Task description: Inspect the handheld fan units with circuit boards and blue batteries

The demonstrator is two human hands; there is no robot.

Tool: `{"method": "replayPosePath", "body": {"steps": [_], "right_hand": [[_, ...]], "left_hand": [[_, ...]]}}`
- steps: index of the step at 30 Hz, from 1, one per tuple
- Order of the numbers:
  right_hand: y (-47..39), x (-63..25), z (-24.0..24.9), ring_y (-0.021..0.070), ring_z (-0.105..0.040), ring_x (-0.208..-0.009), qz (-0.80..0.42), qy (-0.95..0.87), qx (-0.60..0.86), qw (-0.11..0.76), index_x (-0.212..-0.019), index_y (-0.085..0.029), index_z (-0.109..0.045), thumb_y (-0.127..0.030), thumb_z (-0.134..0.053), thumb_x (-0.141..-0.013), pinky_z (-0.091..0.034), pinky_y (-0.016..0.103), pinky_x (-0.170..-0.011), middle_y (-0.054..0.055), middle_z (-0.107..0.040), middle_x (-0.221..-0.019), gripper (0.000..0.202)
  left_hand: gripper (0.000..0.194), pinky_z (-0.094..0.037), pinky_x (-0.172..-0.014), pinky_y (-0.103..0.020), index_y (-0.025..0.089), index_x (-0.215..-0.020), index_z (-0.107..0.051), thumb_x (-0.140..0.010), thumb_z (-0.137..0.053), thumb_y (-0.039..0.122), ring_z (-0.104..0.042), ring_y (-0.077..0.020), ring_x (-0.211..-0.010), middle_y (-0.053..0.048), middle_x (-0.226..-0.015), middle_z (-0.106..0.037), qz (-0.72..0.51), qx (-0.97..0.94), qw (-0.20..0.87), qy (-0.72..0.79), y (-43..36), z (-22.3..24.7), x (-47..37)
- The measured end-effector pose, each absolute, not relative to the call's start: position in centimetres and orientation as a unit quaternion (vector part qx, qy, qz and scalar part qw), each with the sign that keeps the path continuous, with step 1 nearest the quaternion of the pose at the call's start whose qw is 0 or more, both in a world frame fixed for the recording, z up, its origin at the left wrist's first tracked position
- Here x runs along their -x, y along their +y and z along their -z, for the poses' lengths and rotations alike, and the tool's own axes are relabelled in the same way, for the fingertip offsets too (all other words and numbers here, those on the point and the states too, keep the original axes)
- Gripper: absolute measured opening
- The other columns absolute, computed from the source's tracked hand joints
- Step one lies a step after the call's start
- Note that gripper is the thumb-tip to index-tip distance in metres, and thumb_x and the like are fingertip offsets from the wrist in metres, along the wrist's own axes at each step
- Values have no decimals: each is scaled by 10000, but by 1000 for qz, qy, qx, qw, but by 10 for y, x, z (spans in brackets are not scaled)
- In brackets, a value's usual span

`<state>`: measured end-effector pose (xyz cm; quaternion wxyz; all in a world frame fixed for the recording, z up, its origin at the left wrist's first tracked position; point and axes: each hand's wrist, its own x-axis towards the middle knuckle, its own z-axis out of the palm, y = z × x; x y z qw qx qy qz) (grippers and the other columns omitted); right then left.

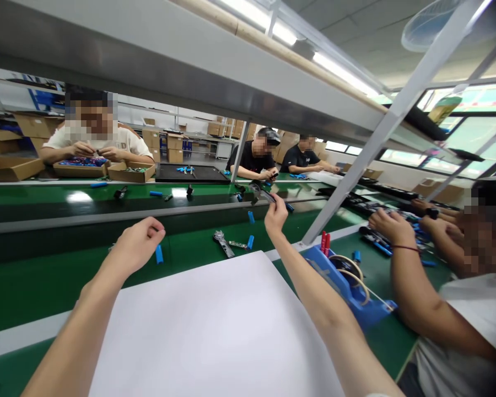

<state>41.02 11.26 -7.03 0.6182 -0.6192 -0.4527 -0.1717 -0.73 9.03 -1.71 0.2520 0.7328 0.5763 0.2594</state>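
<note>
My left hand (pixel 138 245) hovers over the green conveyor belt (pixel 66 275), its fingers curled together in a pinch; whatever may be in them is hidden. Just below its fingertips lies a blue cylindrical battery (pixel 159 254). My right hand (pixel 276 216) is raised further forward and pinches a dark grey, partly see-through plastic piece (pixel 263 193). On the belt between my hands rest a grey device housing (pixel 223 243) and a small circuit board (pixel 237 244) with a blue battery (pixel 250 241) at its end. A large white sheet (pixel 215 331) spreads beneath my forearms.
At right, a blue tape dispenser (pixel 343 281) holds red pens (pixel 325 242) beside a slanted white post (pixel 380 138). A co-worker's arm (pixel 413 275) is close by. A long shelf (pixel 190 71) crosses overhead. Across the belt, several people sit near cardboard boxes (pixel 132 171).
</note>
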Motion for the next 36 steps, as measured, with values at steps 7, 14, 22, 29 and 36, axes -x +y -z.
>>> {"method": "replayPosePath", "body": {"steps": [7,14,22,29,36], "right_hand": [[101,-278,21,215,-699,-881,78,-503,426,748,-1133,-183,-617,-431,-404,-981,-567,356,-790,110,-700,-1038,360],[42,-147,8,250,-678,-827,-400,-595,225,660,-873,-196,-673,-550,-720,-811,-565,406,-794,54,-682,-782,363],[17,-114,5,190,-645,-706,-681,-512,207,481,-912,-176,-646,-567,-645,-837,-515,303,-665,39,-676,-743,398],[2,-127,21,73,-283,-471,-495,-609,295,546,-966,-194,-585,-500,-622,-915,-249,219,-464,-86,-392,-581,312],[4,-142,22,97,-322,-563,-314,-675,355,566,-750,-199,-467,-428,-517,-976,-257,251,-523,-53,-392,-612,325]], "left_hand": [[408,-511,-834,-339,222,-1136,-643,-862,-604,522,-622,-254,-1069,-82,-1205,-651,-451,-747,295,390,52,-9,-15],[619,-523,-893,-332,218,-1352,-581,-816,-708,502,-608,-286,-1151,-100,-1303,-629,-468,-755,366,277,15,-40,-7],[321,-388,-577,-254,181,-748,-583,-890,-606,468,-504,-146,-612,-4,-655,-566,-553,-684,270,391,10,-51,14],[301,-305,-528,-255,205,-679,-498,-873,-588,417,-404,-127,-512,26,-570,-466,-520,-671,212,484,20,-49,14],[327,-289,-517,-259,188,-743,-580,-864,-591,492,-403,-130,-558,17,-606,-483,-484,-672,316,463,23,-38,-9]]}}
